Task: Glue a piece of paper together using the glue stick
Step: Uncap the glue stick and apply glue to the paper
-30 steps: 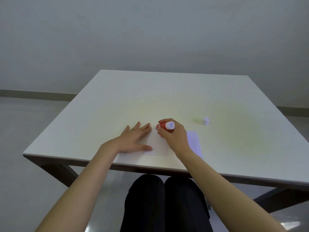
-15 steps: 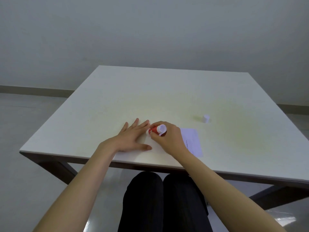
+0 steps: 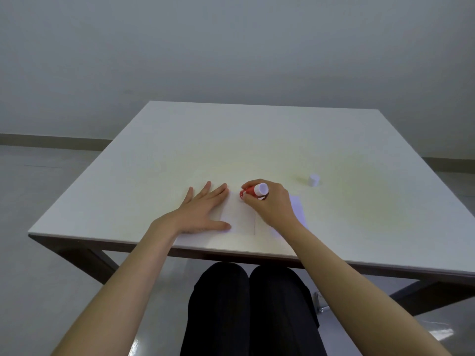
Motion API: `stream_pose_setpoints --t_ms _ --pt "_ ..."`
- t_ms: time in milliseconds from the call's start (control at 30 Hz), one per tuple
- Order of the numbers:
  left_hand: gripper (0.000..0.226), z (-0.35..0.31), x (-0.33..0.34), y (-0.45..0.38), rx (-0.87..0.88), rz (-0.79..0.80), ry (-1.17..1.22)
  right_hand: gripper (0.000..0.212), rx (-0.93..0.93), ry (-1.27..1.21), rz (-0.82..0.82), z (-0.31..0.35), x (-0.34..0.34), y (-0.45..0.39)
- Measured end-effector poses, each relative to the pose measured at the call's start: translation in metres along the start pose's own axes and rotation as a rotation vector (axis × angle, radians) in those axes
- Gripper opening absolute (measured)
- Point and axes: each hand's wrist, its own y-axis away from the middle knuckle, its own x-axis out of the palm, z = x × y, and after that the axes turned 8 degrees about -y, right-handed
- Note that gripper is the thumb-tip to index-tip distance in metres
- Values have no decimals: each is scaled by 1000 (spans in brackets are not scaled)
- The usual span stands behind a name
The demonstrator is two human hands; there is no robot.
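Note:
A white piece of paper (image 3: 240, 217) lies near the front edge of the white table (image 3: 180, 155). My left hand (image 3: 203, 209) rests flat on its left part, fingers spread. My right hand (image 3: 272, 204) grips a red glue stick (image 3: 253, 192) with a white end, tilted so that its tip touches the paper's far edge. A second white sheet (image 3: 298, 210) lies just right of my right hand, partly hidden by it. The glue stick's white cap (image 3: 313, 180) stands alone on the table to the right.
The table's front edge (image 3: 231, 249) runs just below the paper. My legs in black trousers (image 3: 249, 309) are under the table. Dark table legs show at both sides. A grey wall is behind the table.
My right hand moved the glue stick left along the paper's far edge, then back to the right. My left hand stayed flat on the paper.

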Motion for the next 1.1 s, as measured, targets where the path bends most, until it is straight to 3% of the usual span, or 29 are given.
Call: stream_pose_setpoints --t_ms 100,333,567,767,1000,1100 --pt "93 -1 0 0 2 0 -1 10 -4 1 -39 -2 -1 2" --pt "95 2 4 0 16 -41 43 13 -75 -44 126 -5 11 35" --pt "99 5 7 -2 9 -37 4 10 10 -26 -77 1 -5 12" --pt "99 3 7 -3 4 -51 -7 10 -128 -9 145 1 16 47" --pt "100 1 3 1 3 -29 26 9 -9 -39 34 3 -4 22" --pt "101 1 3 0 6 -33 35 9 -30 -30 168 1 -8 37"
